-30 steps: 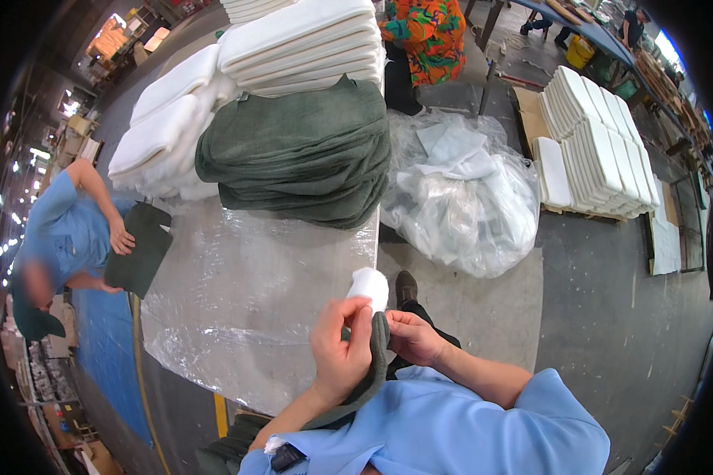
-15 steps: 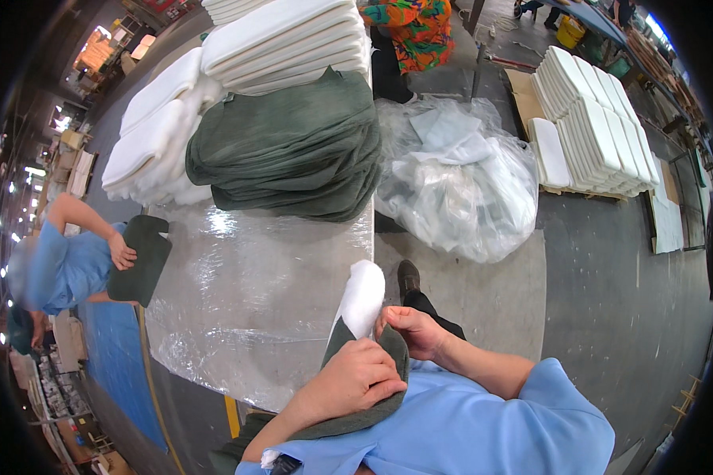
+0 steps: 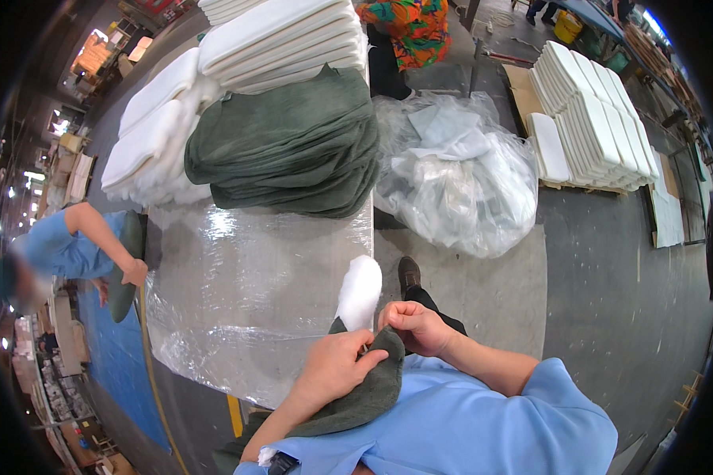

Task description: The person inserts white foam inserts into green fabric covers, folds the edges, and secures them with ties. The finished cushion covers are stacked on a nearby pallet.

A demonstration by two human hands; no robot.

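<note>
Close to my body, a dark green fabric cover (image 3: 370, 397) is partly drawn over a soft white pad (image 3: 360, 286). The pad's rounded end sticks out bare at the far side. My left hand (image 3: 333, 366) is closed on the cover, thumb on top and fingers around its edge. Beside it, my right hand (image 3: 421, 327) pinches the rim of the cover's opening between thumb and fingers. A stack of green covers (image 3: 281, 142) lies farther up the table, beyond the bare pad end.
Plastic film wraps the tabletop (image 3: 245, 277). White pads (image 3: 281, 43) are piled at its far end. On the right stand a bag of clear plastic (image 3: 459, 182) and a pallet of white pads (image 3: 590, 131). At left, a co-worker in blue (image 3: 71, 245) holds a green piece.
My left hand has shifted slightly left and up along the cover, its thumb now nearer the rim. The right hand moved slightly. The co-worker at left has turned the green piece edge-on.
</note>
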